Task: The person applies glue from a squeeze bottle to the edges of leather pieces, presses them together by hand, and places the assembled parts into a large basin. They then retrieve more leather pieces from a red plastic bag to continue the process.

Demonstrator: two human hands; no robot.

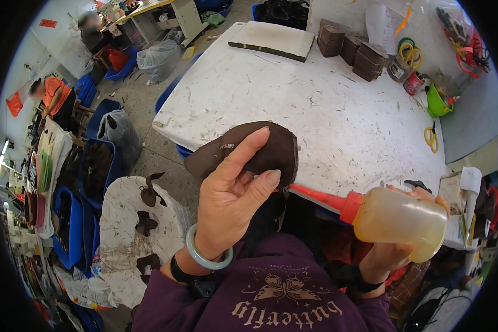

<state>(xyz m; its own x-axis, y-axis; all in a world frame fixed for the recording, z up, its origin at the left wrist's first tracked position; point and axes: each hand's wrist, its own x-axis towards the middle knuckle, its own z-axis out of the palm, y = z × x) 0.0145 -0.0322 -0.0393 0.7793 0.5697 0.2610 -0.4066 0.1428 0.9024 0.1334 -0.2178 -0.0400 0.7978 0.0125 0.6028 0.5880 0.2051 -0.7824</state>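
My left hand (227,193) is closed around a dark brown curved piece (279,149) that looks like leather or fabric, perhaps a shoe part. Its index finger lies along the inner face, and the thumb is near the lower right edge. A squeeze bottle (376,216) of cloudy plastic, part filled with yellowish liquid, lies tilted sideways in my right hand (393,255). The bottle's long red nozzle (321,197) points left, its tip at the piece's lower right edge; I cannot tell whether they touch. The bottle hides most of my right fingers.
Beyond my hands spreads a stained white table (232,94) with a thick flat board (271,40), stacks of brown pieces (365,58), a scissors jar (399,67) and yellow-handled scissors (431,138). Dark cut pieces (145,223) lie on a smaller surface at left. Beyond stand blue bins (66,227) and people.
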